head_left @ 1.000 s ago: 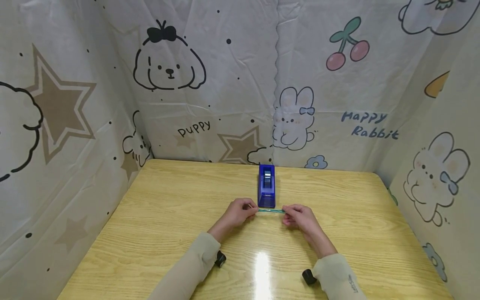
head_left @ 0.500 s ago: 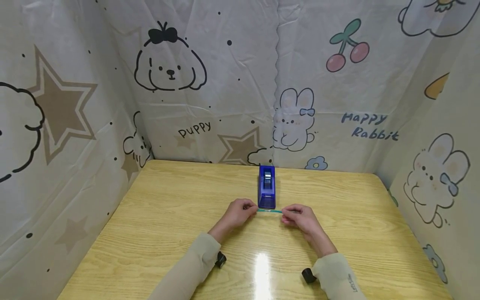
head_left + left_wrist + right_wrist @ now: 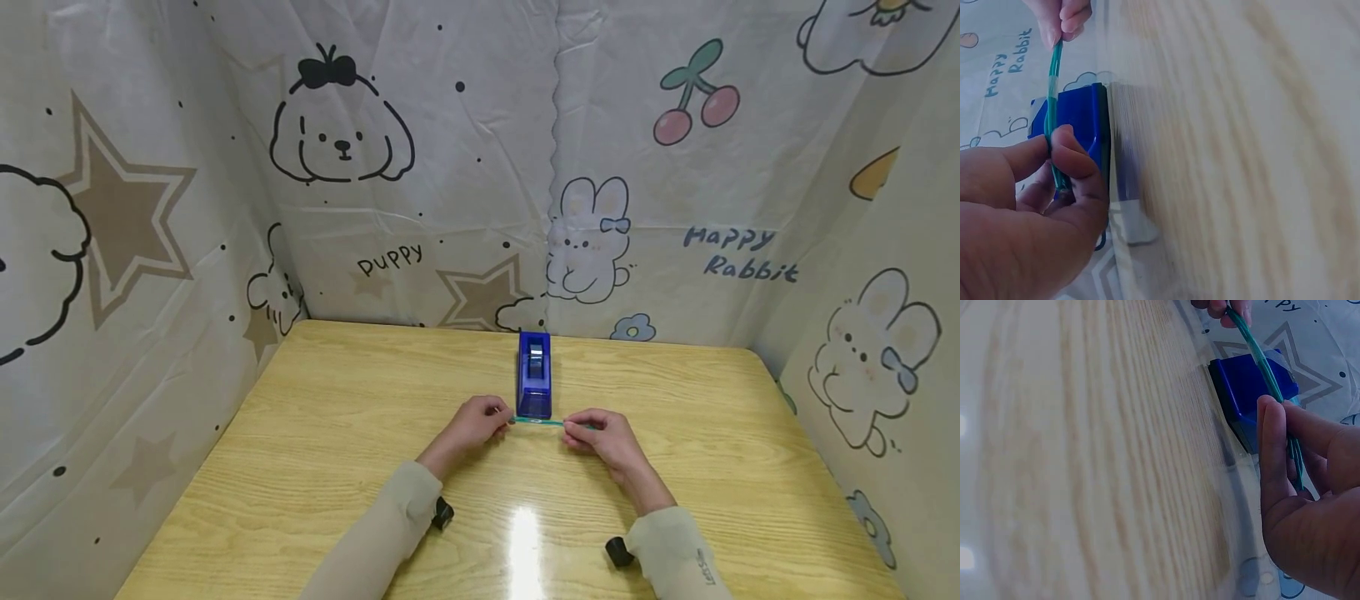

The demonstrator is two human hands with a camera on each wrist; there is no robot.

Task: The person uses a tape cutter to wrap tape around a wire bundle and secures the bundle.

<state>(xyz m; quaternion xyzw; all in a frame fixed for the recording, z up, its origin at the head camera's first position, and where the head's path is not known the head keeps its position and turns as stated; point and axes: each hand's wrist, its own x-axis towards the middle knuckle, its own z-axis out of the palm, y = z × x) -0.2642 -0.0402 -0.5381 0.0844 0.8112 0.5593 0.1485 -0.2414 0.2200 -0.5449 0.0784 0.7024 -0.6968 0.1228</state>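
A thin bundle of green wires is stretched between both hands above the table, with a clear strip of tape at its middle. My left hand pinches one end between thumb and forefinger; its tip shows among the curled fingers in the left wrist view. On the other side my right hand pinches the bundle, and loose ends run past its fingertips into the palm. Just behind the bundle stands a blue tape dispenser with a roll in it, and neither hand grips it.
The wooden table extends around the hands and dispenser. Printed cloth hangs behind it and along both sides. A black wrist camera sits at the left cuff, another black camera at the right.
The strands between my hands, slightly spread a second ago, now lie closer together. My right fingers have shifted a little left along the bundle. The dispenser stays where it was.
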